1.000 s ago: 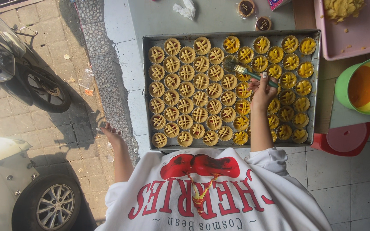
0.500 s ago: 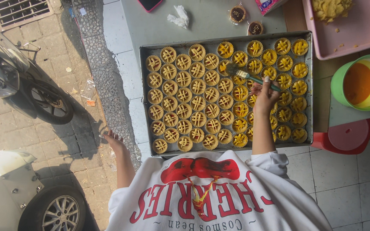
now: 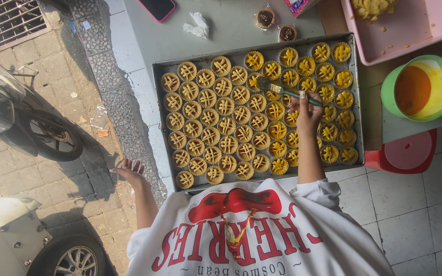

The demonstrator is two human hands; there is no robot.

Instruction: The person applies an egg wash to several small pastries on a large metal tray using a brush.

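Note:
A metal baking tray point(image 3: 162, 102) holds several small lattice-topped tarts. Those on the right half are glossy yellow, those on the left are paler. My right hand point(image 3: 308, 110) reaches over the tray's right half and grips a pastry brush point(image 3: 287, 92) with a green handle. Its bristles rest on a tart in the upper middle rows. My left hand point(image 3: 130, 171) hangs beside the table's left edge, over the pavement. It holds nothing and its fingers are spread. My white shirt with red lettering fills the bottom of the view.
A green bowl point(image 3: 392, 97) of orange-yellow liquid stands right of the tray, above a red stool point(image 3: 407, 153). A pink tray point(image 3: 415, 30) with yellow dough sits top right. A phone point(image 3: 157, 7), a crumpled tissue point(image 3: 198, 25) and two small cups lie beyond the tray. A motorbike point(image 3: 21, 117) is parked left.
The view has shifted slightly. My right hand keeps the brush over the same upper-middle tarts with small strokes. My left hand stays beside the table, a little lower.

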